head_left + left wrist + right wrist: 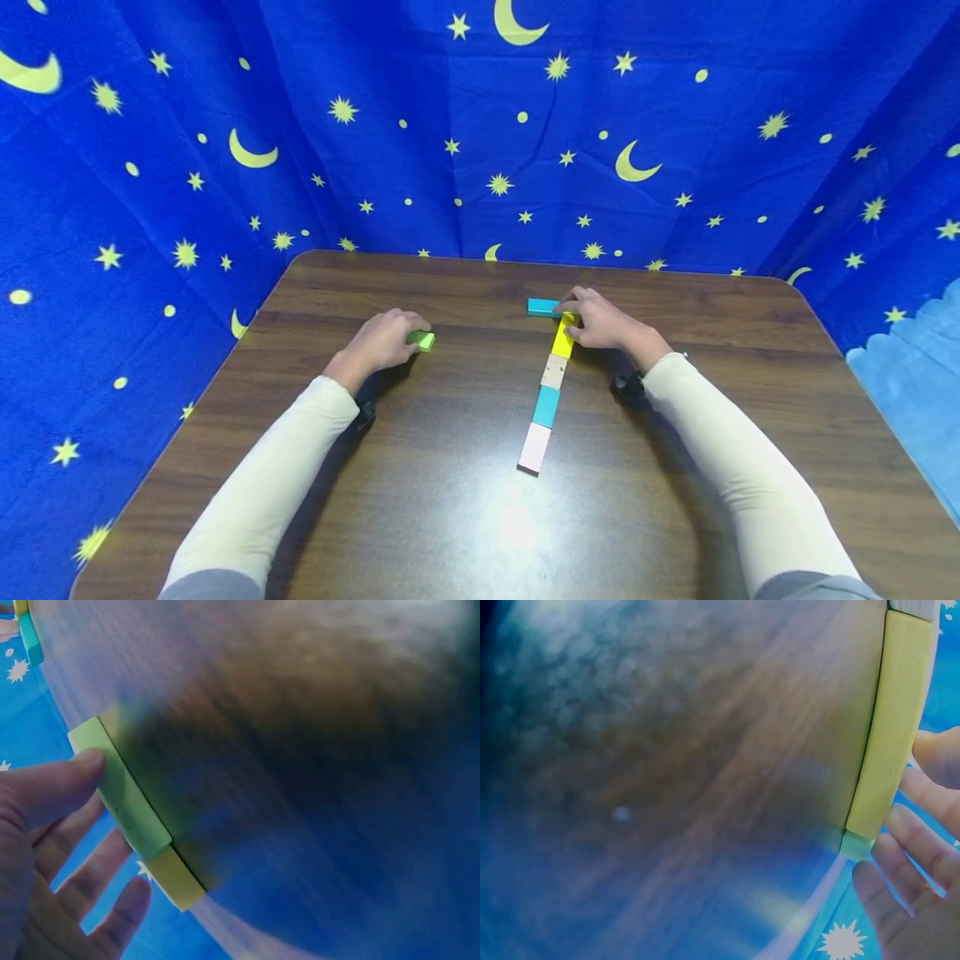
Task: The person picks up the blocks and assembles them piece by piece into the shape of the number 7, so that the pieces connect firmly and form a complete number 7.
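Note:
My left hand [387, 340] holds a light green block [425, 341] over the left part of the table. In the left wrist view the thumb presses its face while the other fingers spread behind. A yellowish block [176, 877] shows beyond its end there. My right hand [602, 321] grips a yellow block [564, 337], thumb on its side, fingers around its far end. That block heads a slanted row with a pale wooden block [554, 372], a turquoise block [546, 407] and a pinkish-white block [534, 448]. Crosswise at the far end lies another turquoise block [543, 307], partly hidden by my fingers.
The brown wooden table [450, 517] has rounded far corners and a bright glare spot near the front. A blue curtain [420, 150] with moons and stars hangs behind it and to the left. Light blue cloth [911, 375] shows at the right edge.

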`<state>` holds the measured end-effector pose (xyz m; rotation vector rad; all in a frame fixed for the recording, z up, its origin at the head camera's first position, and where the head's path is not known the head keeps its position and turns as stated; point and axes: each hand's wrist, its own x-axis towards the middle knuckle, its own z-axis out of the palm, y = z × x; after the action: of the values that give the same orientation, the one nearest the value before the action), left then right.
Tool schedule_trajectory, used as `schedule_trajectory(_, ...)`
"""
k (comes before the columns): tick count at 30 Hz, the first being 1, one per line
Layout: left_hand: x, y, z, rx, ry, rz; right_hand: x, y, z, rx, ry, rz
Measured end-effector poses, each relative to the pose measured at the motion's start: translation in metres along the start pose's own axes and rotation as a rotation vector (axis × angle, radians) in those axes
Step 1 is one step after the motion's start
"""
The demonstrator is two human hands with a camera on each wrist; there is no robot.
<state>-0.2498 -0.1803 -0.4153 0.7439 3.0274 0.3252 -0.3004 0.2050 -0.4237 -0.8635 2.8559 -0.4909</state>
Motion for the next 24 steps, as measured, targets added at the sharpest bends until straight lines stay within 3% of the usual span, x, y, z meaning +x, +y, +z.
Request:
schedule_trajectory(11,0.0045,-0.0020,0.0024,0.008,-0.034,-0.011,-0.0010,-0.0022,-0.0003,-0.014,0.017,-0.009)
schedule_trajectory(24,0.0058,-0.0019,0.0042,-0.038,-0.013,0.019,-0.0017,-0.0015,0.0005,-0.029,0.000,0.006)
